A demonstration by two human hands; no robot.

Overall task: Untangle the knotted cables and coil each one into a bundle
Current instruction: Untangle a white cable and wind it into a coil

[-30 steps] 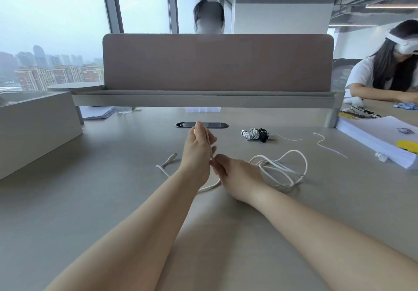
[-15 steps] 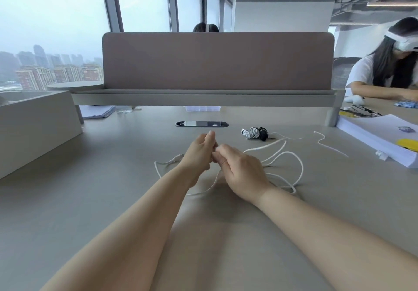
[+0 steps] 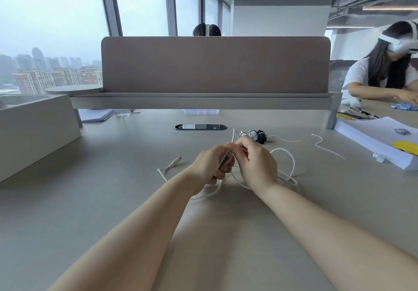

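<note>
A long white cable (image 3: 290, 155) lies in loose loops on the grey desk (image 3: 113, 200). My left hand (image 3: 211, 165) and my right hand (image 3: 255, 162) meet above the desk, both with fingers curled round a stretch of this cable. One plug end (image 3: 177, 160) rests on the desk to the left of my hands. A short free bit of cable sticks up just above my fingers. Behind my hands lie small coiled bundles, white (image 3: 252, 134) and black (image 3: 261, 136).
A thin white tie string (image 3: 325, 147) lies at the right. A stack of white paper (image 3: 382, 141) sits at the far right. A desk divider (image 3: 214, 64) and a cable port (image 3: 200, 127) are ahead. A grey box (image 3: 34, 127) stands at the left. Other people sit beyond.
My hands have closed together and my left fingers have curled round the cable. The cable loops on the right have shifted and the plug end has slid on the desk.
</note>
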